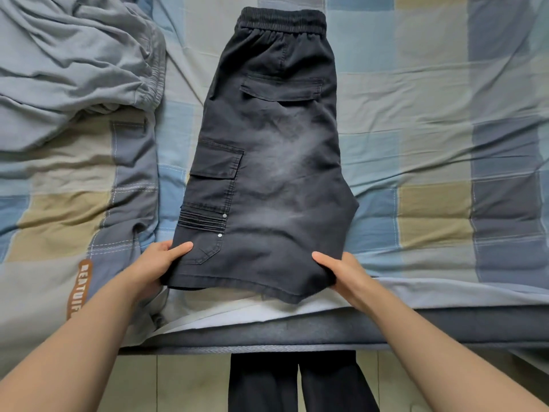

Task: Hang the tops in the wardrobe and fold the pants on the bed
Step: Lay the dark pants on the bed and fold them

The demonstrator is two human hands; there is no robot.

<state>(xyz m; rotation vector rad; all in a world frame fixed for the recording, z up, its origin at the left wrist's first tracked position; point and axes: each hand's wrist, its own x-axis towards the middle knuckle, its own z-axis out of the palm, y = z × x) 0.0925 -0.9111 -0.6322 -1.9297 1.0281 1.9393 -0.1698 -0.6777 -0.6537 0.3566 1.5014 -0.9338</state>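
Black cargo shorts point(267, 162), folded in half lengthwise, are laid flat on the checked bedsheet point(416, 114). The hem corners are pinched by the left hand point(160, 263) and right hand point(344, 275). Grey pants point(74, 63) are heaped at far left.

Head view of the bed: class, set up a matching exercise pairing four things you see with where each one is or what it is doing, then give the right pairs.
Column one:
1. black cargo shorts
2. grey garment
3. left hand
4. right hand

Column two:
A. bunched at the far left of the bed
B. grips the shorts' hem at its right corner
C. laid flat, waistband farthest away
D. grips the shorts' hem at its left corner

Pairs: 1-C, 2-A, 3-D, 4-B
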